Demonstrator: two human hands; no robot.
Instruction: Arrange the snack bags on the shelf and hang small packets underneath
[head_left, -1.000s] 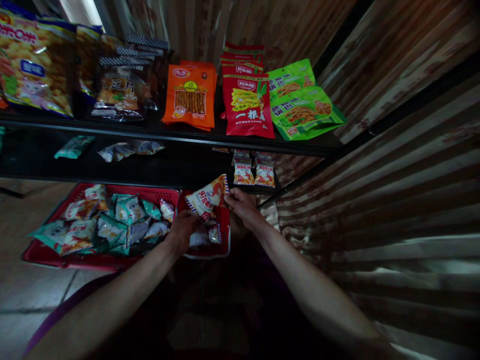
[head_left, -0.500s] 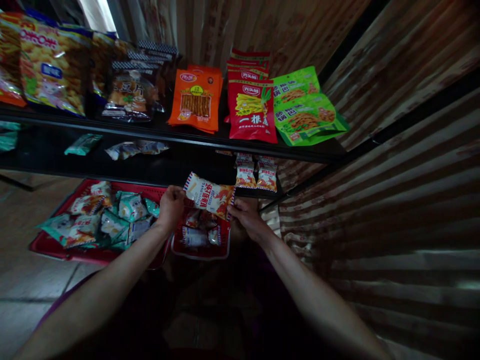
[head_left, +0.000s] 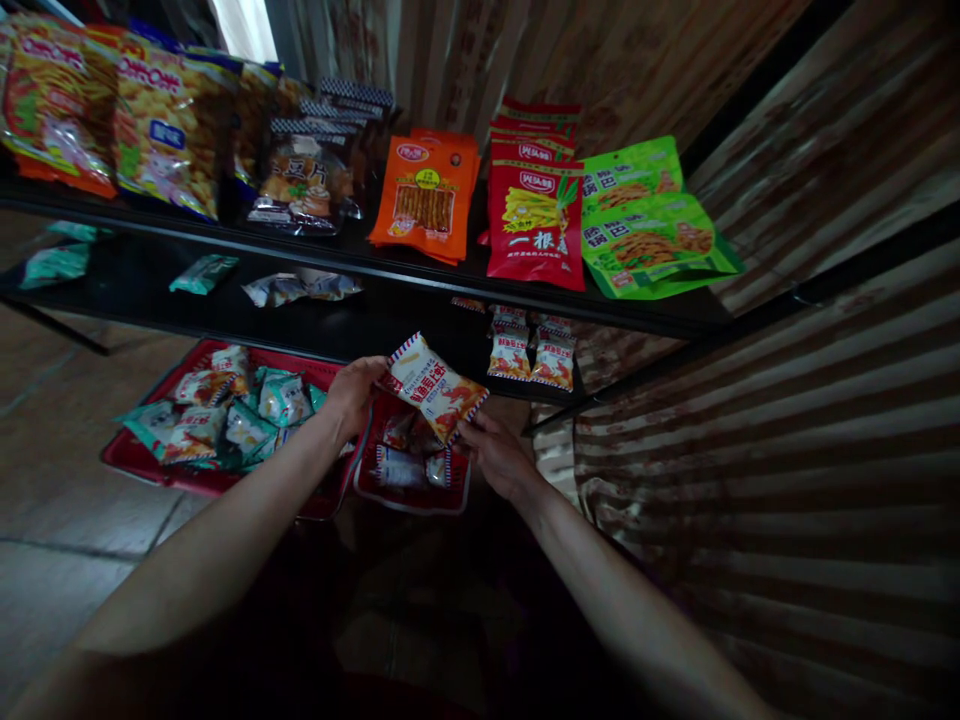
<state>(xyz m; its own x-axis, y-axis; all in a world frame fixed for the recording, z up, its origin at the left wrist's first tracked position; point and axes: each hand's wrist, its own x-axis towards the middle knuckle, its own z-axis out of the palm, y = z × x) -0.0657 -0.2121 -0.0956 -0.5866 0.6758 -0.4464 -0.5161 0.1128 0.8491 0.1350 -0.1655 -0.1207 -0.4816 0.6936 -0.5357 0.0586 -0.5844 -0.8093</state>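
A white and orange snack packet hangs tilted between my hands, in front of the lower shelf's edge. My left hand pinches its upper left end. At its lower right corner, my right hand grips with closed fingers. Below the packet is a small red basket with several packets inside. Similar small packets stand on the lower shelf to the right. A larger red basket on the left holds teal and orange-white packets.
The upper black shelf carries large chip bags, orange bags, red bags and green bags. Teal packets lie on the lower shelf. A slanting metal post and a striped curtain border the right.
The view has shifted, so the shelves sit further right. The held packet is tilted more steeply, its left end higher. Both hands keep hold of it.
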